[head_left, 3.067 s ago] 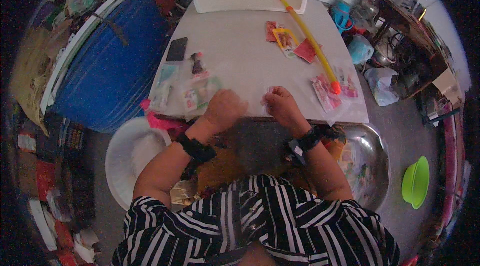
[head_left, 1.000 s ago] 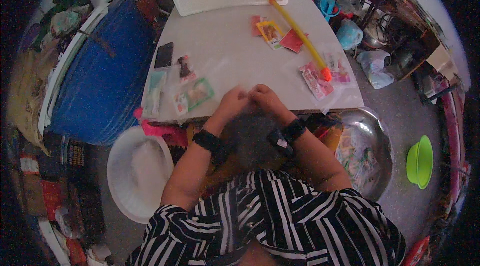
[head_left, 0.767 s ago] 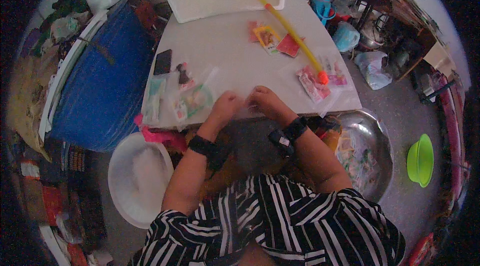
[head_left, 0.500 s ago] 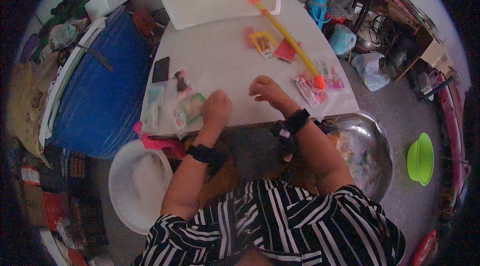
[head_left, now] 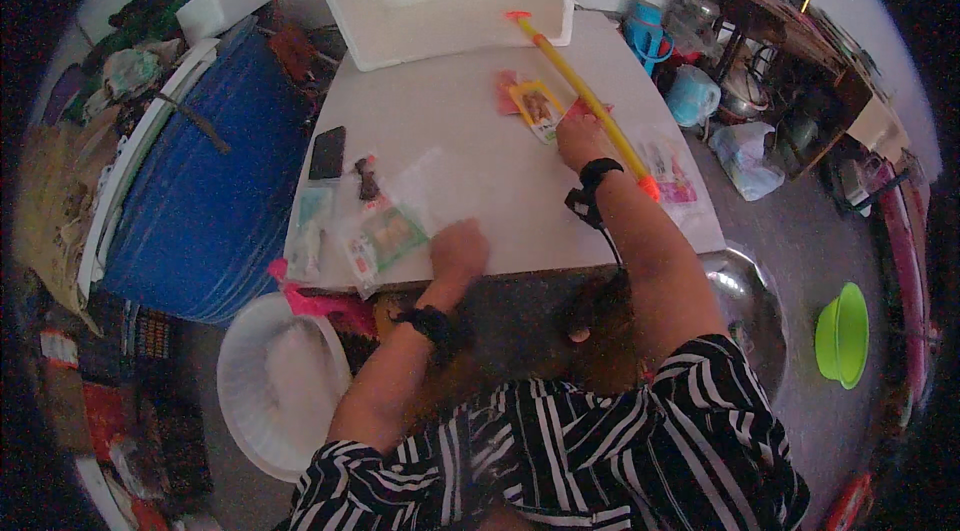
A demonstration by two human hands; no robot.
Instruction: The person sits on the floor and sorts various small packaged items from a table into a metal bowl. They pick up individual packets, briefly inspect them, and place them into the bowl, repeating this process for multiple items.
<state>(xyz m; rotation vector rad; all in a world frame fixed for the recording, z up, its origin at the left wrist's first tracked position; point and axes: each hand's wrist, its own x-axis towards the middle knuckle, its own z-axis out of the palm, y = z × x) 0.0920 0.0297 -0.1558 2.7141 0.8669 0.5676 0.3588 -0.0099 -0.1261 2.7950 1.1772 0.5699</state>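
Observation:
My left hand (head_left: pixel 460 251) is closed like a fist over the table's near edge. Anything inside it is hidden. Reaching farther, my right hand (head_left: pixel 582 141) is at the near edge of a small red packet (head_left: pixel 582 109), its fingertips mostly hidden. Left of that hand lies a yellow packet (head_left: pixel 540 109) with a brown picture. A yellow tube with orange ends (head_left: pixel 575 81) slants just beyond the right hand. Near the left hand lie a green-and-clear packet (head_left: pixel 388 236) and a small dark item in clear wrapping (head_left: pixel 367 181).
A white foam box (head_left: pixel 450 51) stands at the table's far end. On the table are a black phone (head_left: pixel 327 153) and pink-and-clear packets (head_left: pixel 675 171). Below stand a white tub (head_left: pixel 240 411), a metal basin (head_left: pixel 745 281) and a green basin (head_left: pixel 842 336); a large blue barrel (head_left: pixel 200 191) is left.
My right hand has moved forward and right to the red packet. My left hand stays closed and has come slightly nearer and to the right. The whole view has shifted a little.

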